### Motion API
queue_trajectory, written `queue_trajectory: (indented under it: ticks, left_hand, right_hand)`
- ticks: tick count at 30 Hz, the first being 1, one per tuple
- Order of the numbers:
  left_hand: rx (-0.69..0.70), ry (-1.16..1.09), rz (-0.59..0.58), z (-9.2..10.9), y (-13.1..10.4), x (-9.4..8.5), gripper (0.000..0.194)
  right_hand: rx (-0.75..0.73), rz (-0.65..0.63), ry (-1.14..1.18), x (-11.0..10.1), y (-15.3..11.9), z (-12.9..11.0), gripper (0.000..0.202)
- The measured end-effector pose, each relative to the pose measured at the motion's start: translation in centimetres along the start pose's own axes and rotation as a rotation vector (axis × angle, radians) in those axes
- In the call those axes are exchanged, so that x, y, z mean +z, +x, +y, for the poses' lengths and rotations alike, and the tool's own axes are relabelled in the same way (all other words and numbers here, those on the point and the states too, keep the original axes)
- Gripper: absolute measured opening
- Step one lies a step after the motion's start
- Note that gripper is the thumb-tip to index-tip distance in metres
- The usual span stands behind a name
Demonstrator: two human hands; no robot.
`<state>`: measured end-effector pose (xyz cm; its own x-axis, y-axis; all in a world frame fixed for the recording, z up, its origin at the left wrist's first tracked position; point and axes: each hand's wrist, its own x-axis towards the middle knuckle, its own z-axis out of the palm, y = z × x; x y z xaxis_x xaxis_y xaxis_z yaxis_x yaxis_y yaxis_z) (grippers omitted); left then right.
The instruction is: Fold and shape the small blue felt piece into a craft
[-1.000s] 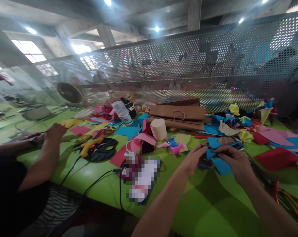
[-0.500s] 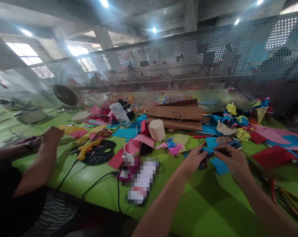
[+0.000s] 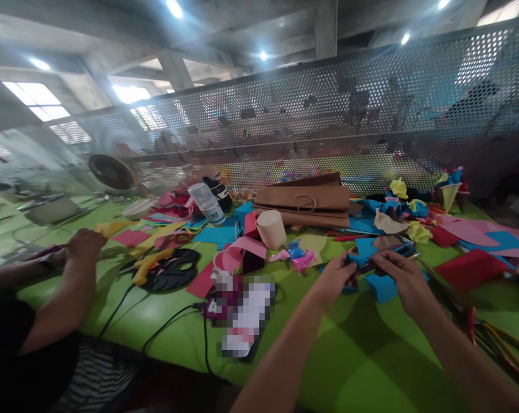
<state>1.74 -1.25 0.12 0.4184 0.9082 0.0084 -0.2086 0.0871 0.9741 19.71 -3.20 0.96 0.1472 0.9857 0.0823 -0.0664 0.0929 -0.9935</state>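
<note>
Between my two hands is a small piece of blue paper (image 3: 359,260). My left hand (image 3: 337,280) pinches its left side between thumb and fingers. At the other side, my right hand (image 3: 405,280) is closed, thumb against fingers, on the paper's right edge; its exact grip is partly hidden. Another blue paper piece (image 3: 382,288) lies on the green table (image 3: 349,355) just beneath the hands. Crumpled yellow paper (image 3: 421,232) and a red sheet (image 3: 470,268) are to the right of my right hand.
A phone (image 3: 247,321) lies left of my forearms, near a cable. Beyond it are a yellow glue gun (image 3: 150,267), a cream roll (image 3: 271,229) and folded brown paper (image 3: 302,201). Scissors (image 3: 496,344) lie at right. A co-worker's hand (image 3: 85,246) is at far left.
The view has shifted slightly. My fingers have moved a little around the blue paper, which now looks more bent. The co-worker's hand has moved slightly left.
</note>
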Motion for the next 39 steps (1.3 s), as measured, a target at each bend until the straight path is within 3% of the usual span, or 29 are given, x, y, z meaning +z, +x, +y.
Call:
queue_trajectory:
  ticks: [9, 21, 29, 33, 39]
  left_hand:
    - [0.011, 0.037, -0.044, -0.1, 0.0, -0.3, 0.032]
    - [-0.028, 0.062, -0.058, -0.1, -0.1, -0.2, 0.05]
    - [-0.113, -0.17, -0.025, 0.6, -0.4, 0.1, 0.061]
    - [-0.118, -0.182, -0.032, 0.7, -0.5, 0.2, 0.068]
    - [-0.105, -0.135, -0.03, 0.3, -0.4, 0.2, 0.057]
  right_hand:
    - [-0.037, -0.05, -0.136, -0.2, 0.2, 0.5, 0.044]
    - [-0.221, 0.014, -0.375, 0.0, -0.3, 0.2, 0.027]
    - [-0.078, -0.075, -0.051, -0.2, 0.1, 0.8, 0.036]
    - [-0.058, -0.051, -0.025, -0.3, 0.3, 1.4, 0.038]
    - [-0.064, -0.042, -0.028, -0.4, 0.3, 1.6, 0.035]
